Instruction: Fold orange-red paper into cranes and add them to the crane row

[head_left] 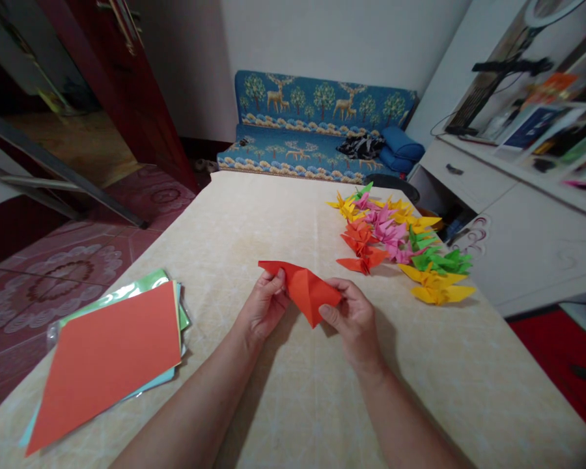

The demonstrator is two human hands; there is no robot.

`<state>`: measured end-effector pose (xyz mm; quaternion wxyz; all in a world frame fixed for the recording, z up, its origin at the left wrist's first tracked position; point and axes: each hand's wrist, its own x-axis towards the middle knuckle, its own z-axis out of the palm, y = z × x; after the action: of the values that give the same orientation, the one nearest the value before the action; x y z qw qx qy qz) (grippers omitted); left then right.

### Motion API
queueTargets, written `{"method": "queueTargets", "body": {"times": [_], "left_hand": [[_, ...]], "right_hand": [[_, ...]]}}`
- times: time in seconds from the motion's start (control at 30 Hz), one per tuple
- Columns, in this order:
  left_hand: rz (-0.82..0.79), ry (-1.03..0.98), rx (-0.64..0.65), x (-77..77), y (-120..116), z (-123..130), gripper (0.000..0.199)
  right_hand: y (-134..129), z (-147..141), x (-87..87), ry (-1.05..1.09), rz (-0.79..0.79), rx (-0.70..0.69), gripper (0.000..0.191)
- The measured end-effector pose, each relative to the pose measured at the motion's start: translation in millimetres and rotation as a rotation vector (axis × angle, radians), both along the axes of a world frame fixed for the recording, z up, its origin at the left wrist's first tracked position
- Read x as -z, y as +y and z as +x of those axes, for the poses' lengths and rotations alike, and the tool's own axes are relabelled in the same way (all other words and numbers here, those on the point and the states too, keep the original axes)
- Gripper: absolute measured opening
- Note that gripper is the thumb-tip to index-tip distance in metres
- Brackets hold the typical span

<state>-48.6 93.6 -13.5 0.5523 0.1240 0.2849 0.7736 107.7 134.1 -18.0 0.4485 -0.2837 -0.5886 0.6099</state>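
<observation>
A partly folded piece of red paper [305, 290] is held just above the table, with a crease down its middle and a point toward me. My left hand [269, 303] pinches its left part between thumb and fingers. On the right side, my right hand [354, 316] grips the other edge, thumb on top and fingers behind. Beyond my right hand lie folded paper cranes: red ones [364, 260] nearest, then pink [388, 231], green [442, 260] and yellow ones [437, 286].
A stack of coloured sheets with a red sheet [112, 358] on top lies at the left of the pale table [254, 215]. Behind the table is a blue patterned sofa [297, 146]. A white cabinet [532, 228] stands at the right, a metal ladder [53, 156] at the left.
</observation>
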Motion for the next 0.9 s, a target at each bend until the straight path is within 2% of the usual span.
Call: {"method": "queueTargets", "body": {"times": [0.07, 0.17, 0.27, 0.33, 0.43, 0.53, 0.8, 0.9], "left_hand": [[0.022, -0.027, -0.017, -1.5, -1, 0, 0.015], [0.028, -0.081, -0.003, -2.6, -2, 1, 0.015], [-0.012, -0.123, 0.005, -1.1, -3, -1, 0.025], [-0.038, -0.117, -0.037, 0.8, -3, -3, 0.033], [-0.057, -0.079, -0.11, 2.5, -2, -6, 0.046], [-0.057, -0.067, -0.121, 1.8, -1, -8, 0.05], [-0.082, -0.138, -0.099, -4.0, 0, -8, 0.025], [-0.085, -0.075, -0.103, -6.3, 0, -6, 0.028]], "right_hand": [[-1, -2, 0.3, -0.001, -0.024, -0.062, 0.04], [-2, -5, -1.1, -0.024, 0.004, -0.068, 0.024], [-2, -3, -4.0, -0.057, 0.154, 0.001, 0.009], [-1, 0, -6.2, -0.066, 0.29, 0.085, 0.006], [0, 4, -8.2, -0.089, 0.434, 0.197, 0.014], [1, 6, -8.5, -0.112, 0.512, 0.26, 0.022], [3, 5, -6.7, -0.135, 0.592, 0.303, 0.031], [5, 5, -3.7, -0.167, 0.626, 0.302, 0.034]]}}
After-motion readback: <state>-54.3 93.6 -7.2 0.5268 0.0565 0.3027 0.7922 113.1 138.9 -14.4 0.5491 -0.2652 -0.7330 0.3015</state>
